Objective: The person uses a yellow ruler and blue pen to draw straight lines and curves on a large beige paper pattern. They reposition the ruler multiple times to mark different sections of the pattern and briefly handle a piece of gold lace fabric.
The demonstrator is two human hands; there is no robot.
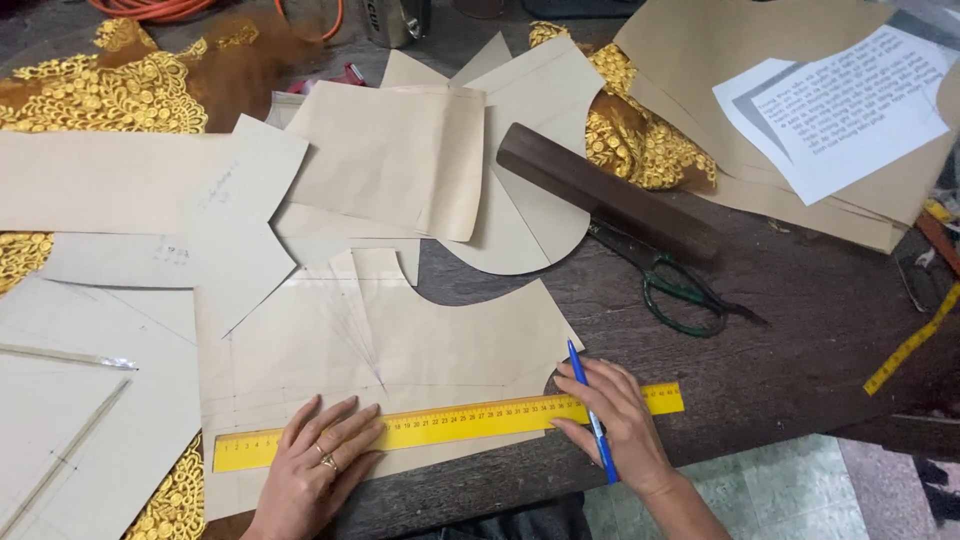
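A long yellow ruler (pixel 450 423) lies across the lower edge of a beige paper pattern piece (pixel 400 340) on a dark wooden table (pixel 800 330). My left hand (pixel 318 462), with rings on it, presses flat on the ruler's left part, fingers spread. My right hand (pixel 610 420) holds a blue pen (pixel 592 410) and rests on the ruler's right part, near the pattern's right corner. The pen's tip points up, away from me, just above the ruler.
More beige pattern pieces (pixel 390 150) cover the left and middle. Gold lace fabric (pixel 100 90) shows beneath. A dark wooden block (pixel 605 193) and green-handled scissors (pixel 680 290) lie right of centre. A printed sheet (pixel 850 110) sits top right, a yellow tape measure (pixel 915 340) at right.
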